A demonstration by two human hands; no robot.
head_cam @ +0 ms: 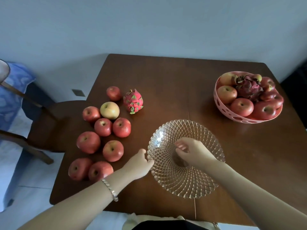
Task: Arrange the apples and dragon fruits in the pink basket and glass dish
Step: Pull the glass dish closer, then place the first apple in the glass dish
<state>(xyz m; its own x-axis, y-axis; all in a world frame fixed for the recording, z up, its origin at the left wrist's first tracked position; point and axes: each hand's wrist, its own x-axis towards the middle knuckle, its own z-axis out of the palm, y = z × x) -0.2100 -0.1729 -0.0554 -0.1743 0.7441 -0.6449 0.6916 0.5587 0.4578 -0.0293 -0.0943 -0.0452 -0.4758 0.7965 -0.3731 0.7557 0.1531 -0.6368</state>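
An empty cut-glass dish (186,178) stands on the brown table near me. My left hand (138,163) grips its left rim with thumb and fingers. My right hand (192,151) hovers over the dish's middle, fingers curled, nothing in it. Several red apples (88,142) and one yellowish apple (109,110) lie loose on the table's left side, with a bright pink dragon fruit (133,101) behind them. At the far right the pink basket (232,116) holds several apples (241,107) and a dark dragon fruit (248,87).
The table (166,83) abuts a pale wall at the back. A wooden chair (49,123) stands by the table's left edge, and blue fabric (15,90) lies further left. A bracelet (110,190) sits on my left wrist.
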